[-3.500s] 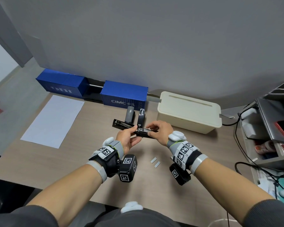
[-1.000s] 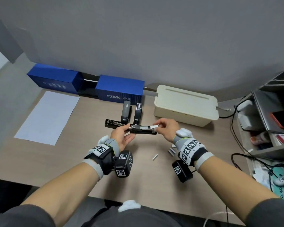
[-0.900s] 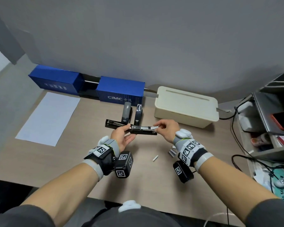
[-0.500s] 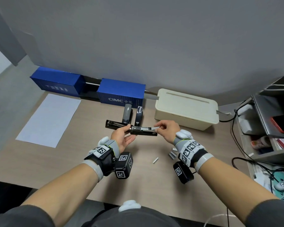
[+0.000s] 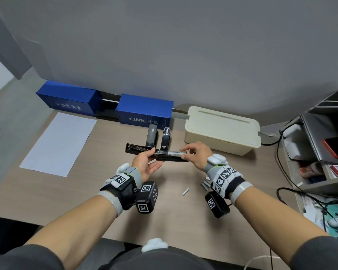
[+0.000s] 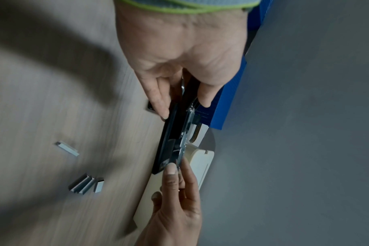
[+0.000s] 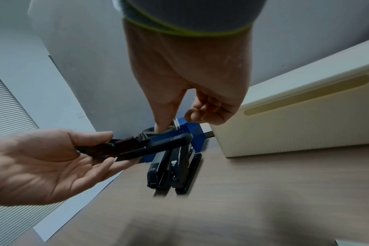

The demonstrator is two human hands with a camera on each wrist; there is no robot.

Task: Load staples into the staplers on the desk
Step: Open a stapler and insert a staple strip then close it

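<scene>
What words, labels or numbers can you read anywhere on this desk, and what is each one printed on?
"CIMC", in white, followed by characters too small to read: on the right blue container box.
White characters on the left blue container box: too blurred to read.
Small labels on the two black staplers standing on the desk: too small to read.
Square coded markers on the wristbands: patterns, not words.

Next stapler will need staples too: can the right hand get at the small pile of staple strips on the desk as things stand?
Probably yes, once freed. The pile of staple strips lies on bare desk just under the right wrist, nothing on top of it. But the right hand is at the tip of the open stapler, which the left hand holds.
</scene>
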